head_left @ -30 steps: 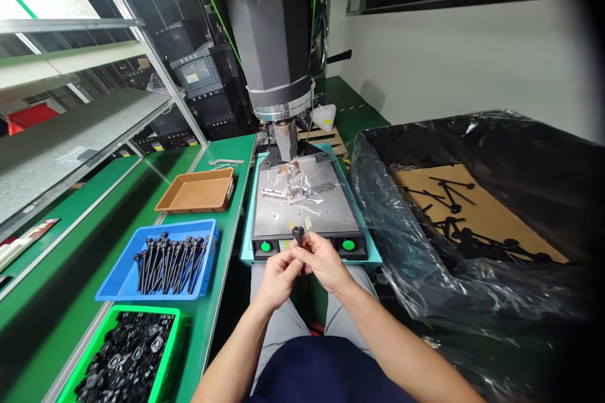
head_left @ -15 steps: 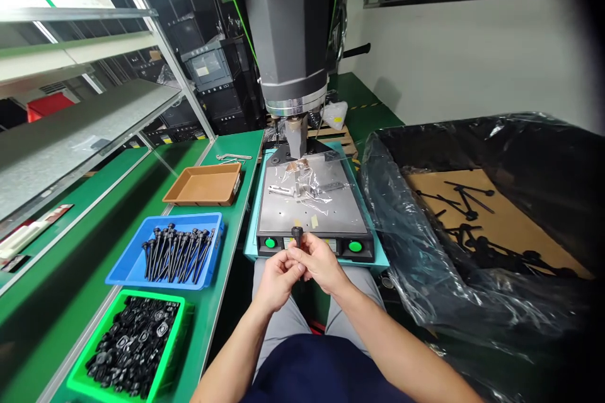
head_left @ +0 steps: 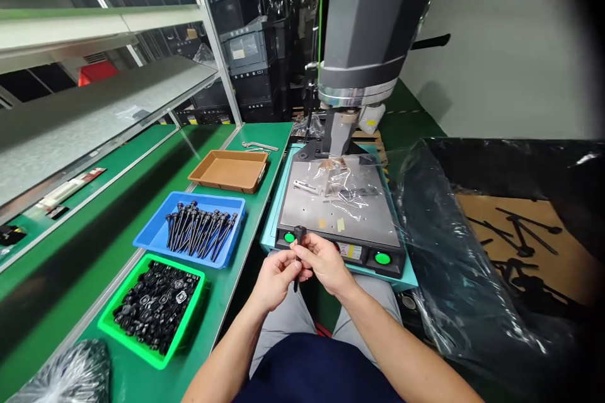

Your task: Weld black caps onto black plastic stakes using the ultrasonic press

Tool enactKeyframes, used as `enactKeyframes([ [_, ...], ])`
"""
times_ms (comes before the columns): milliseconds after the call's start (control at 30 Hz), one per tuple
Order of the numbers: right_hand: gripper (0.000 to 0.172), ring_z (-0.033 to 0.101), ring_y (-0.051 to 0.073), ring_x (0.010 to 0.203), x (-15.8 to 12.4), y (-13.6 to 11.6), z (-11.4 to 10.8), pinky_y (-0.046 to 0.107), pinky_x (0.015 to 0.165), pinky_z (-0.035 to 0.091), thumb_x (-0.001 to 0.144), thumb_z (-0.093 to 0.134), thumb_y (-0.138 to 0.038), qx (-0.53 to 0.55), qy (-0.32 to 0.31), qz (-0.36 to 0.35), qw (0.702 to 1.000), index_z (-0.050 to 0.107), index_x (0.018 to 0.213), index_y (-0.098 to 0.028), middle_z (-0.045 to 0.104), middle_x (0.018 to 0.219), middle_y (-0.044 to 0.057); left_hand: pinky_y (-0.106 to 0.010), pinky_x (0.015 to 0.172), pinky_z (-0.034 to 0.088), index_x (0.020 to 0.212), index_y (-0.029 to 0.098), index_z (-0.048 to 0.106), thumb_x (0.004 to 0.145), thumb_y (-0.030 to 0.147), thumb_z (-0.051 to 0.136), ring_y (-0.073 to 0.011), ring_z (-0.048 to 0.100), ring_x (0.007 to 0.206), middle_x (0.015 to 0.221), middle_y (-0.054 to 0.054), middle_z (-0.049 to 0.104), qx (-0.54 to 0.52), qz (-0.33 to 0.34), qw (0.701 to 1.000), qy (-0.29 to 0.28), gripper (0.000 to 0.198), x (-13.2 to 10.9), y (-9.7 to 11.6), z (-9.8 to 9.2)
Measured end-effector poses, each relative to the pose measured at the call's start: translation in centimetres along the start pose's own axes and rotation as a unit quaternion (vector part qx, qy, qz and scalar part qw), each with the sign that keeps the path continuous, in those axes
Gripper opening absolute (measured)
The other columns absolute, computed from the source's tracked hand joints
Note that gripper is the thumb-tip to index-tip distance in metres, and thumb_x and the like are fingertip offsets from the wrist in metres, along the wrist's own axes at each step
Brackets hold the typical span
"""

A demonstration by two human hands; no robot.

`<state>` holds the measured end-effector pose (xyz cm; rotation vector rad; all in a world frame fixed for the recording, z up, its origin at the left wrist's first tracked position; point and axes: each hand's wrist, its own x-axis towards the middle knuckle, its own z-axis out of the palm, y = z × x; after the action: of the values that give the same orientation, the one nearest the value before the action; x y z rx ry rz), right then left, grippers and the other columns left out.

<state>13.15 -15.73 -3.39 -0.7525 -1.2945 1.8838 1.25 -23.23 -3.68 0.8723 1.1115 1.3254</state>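
Note:
Both of my hands meet in front of the machine's metal base plate (head_left: 302, 214), above my lap. My left hand (head_left: 276, 277) is closed around the lower stem of a black plastic rod with a wider head (head_left: 300, 233). Higher up, just below the head, my right hand (head_left: 324, 261) pinches the same rod. The rod stands nearly upright, and fingers hide part of its stem. To the left, a blue tray (head_left: 155, 236) holds many similar black rods. A green bin (head_left: 163, 356) beside it is filled with small black plastic parts.
A machine head (head_left: 359, 69) hangs over the plate, which has clear film on it. Green buttons (head_left: 382, 258) sit on its front edge. A brown tray (head_left: 227, 184) and a wrench (head_left: 259, 146) lie at left. At right, a film-lined box (head_left: 444, 252) contains black rods.
My view has turned left, so the bench and machine appear further right. A plastic bag now shows at the lower left. Both hands still hold the rod.

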Motion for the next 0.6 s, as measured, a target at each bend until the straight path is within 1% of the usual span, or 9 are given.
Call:
enactKeyframes([
  [100,0.039,0.051,0.011,0.049,0.5,0.1,1.4,0.024,0.042,0.045,0.070,0.078,-0.049,-0.015,-0.022,0.006,1.000,0.058,0.080,-0.018,0.058,0.065,-0.001,-0.033,0.074,0.053,0.091,0.012,0.067,0.078,0.040,0.073,-0.0184,0.067,0.073,0.081,-0.007,0.070,0.010,0.016,0.999,0.034,0.031,-0.7,0.0,-0.9],
  [233,0.042,0.054,0.013,0.053,1.3,0.8,3.3,0.026,0.045,0.046,0.068,0.079,-0.052,-0.027,-0.058,0.026,0.998,0.059,0.082,-0.018,0.059,0.068,0.000,-0.029,0.069,0.051,0.086,0.013,0.065,0.076,0.039,0.074,-0.0157,0.065,0.069,0.077,-0.005,0.068,0.039,0.043,0.994,0.096,0.029,-2.1,0.2,-2.4],
  [300,0.043,0.059,0.017,0.065,1.5,1.3,3.8,0.029,0.057,0.051,0.067,0.080,-0.053,-0.048,-0.059,0.009,0.997,0.060,0.083,-0.018,0.063,0.074,0.002,-0.028,0.067,0.050,0.086,0.014,0.065,0.077,0.039,0.072,-0.0163,0.065,0.070,0.077,-0.006,0.069,0.076,0.044,0.988,0.131,0.028,-2.9,1.0,-3.9],
  [367,0.043,0.061,0.020,0.077,1.7,1.8,3.7,0.033,0.072,0.053,0.067,0.080,-0.054,-0.071,-0.053,-0.006,0.996,0.062,0.085,-0.019,0.066,0.083,0.005,-0.027,0.065,0.049,0.089,0.014,0.065,0.078,0.038,0.070,-0.0168,0.065,0.071,0.079,-0.006,0.069,0.149,0.051,0.969,0.191,0.027,-3.8,2.4,-6.2],
  [400,0.044,0.062,0.021,0.082,1.7,2.1,3.5,0.035,0.078,0.052,0.068,0.079,-0.054,-0.077,-0.054,-0.004,0.996,0.063,0.087,-0.018,0.067,0.086,0.006,-0.027,0.065,0.049,0.090,0.015,0.066,0.077,0.037,0.069,-0.0170,0.065,0.071,0.080,-0.005,0.070,0.197,0.058,0.952,0.228,0.026,-4.1,3.3,-7.7],
  [433,0.044,0.062,0.022,0.084,1.6,2.3,3.1,0.037,0.081,0.051,0.069,0.078,-0.056,-0.081,-0.059,0.006,0.995,0.064,0.088,-0.019,0.068,0.088,0.007,-0.027,0.065,0.049,0.090,0.015,0.067,0.077,0.036,0.069,-0.0170,0.065,0.071,0.080,-0.005,0.070,0.253,0.065,0.928,0.266,0.025,-4.4,4.3,-9.3],
  [500,0.045,0.063,0.022,0.084,1.5,2.8,2.2,0.038,0.083,0.051,0.070,0.077,-0.057,-0.079,-0.068,0.029,0.994,0.064,0.089,-0.018,0.068,0.088,0.008,-0.027,0.069,0.049,0.093,0.015,0.070,0.078,0.034,0.066,-0.0178,0.065,0.076,0.086,-0.005,0.072,0.360,0.058,0.875,0.320,0.024,-4.5,6.4,-12.9],
  [533,0.045,0.063,0.022,0.083,1.3,3.0,1.7,0.038,0.083,0.052,0.070,0.077,-0.057,-0.078,-0.069,0.037,0.994,0.065,0.089,-0.018,0.068,0.088,0.009,-0.027,0.072,0.050,0.096,0.015,0.071,0.080,0.033,0.064,-0.0180,0.066,0.079,0.090,-0.005,0.073,0.415,0.039,0.839,0.349,0.025,-4.2,7.3,-14.6],
  [600,0.045,0.064,0.023,0.083,1.0,3.1,0.9,0.039,0.083,0.052,0.069,0.078,-0.058,-0.077,-0.060,0.044,0.994,0.066,0.088,-0.018,0.069,0.088,0.009,-0.026,0.079,0.049,0.103,0.017,0.071,0.084,0.033,0.060,-0.0175,0.066,0.087,0.097,-0.005,0.074,0.530,-0.042,0.762,0.370,0.026,-3.1,8.9,-18.0],
])
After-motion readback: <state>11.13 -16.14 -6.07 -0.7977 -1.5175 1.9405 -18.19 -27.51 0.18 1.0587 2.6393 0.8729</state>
